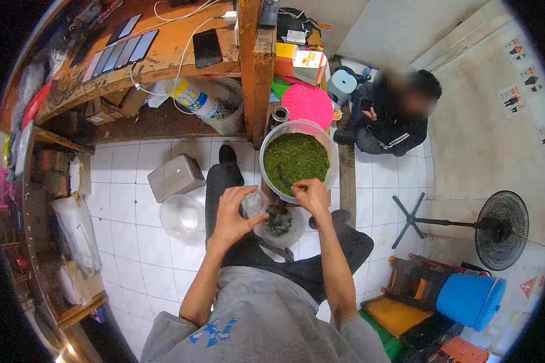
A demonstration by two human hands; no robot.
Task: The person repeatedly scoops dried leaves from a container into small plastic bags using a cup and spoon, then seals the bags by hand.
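Observation:
My left hand (231, 216) is curled around a clear plastic cup (254, 204), tilted near the front of a large basin. That white basin (265, 175) holds a heap of chopped green leaves (297, 158). Over the basin's near rim, my right hand (313, 196) has its fingertips pinched together at the edge of the leaves. Whatever sits in that pinch is too small to make out. Below my hands, between my legs, stands a translucent tub (295, 228) with dark green bits inside, partly covered by the cup and left hand.
A lidded grey box (177, 178) and a clear bowl (183, 216) lie on the tiles to my left. Behind the basin is a pink plate (309, 104). A seated person (393, 115) holds a phone at right, near a standing fan (501, 230). Wooden shelving carries several phones.

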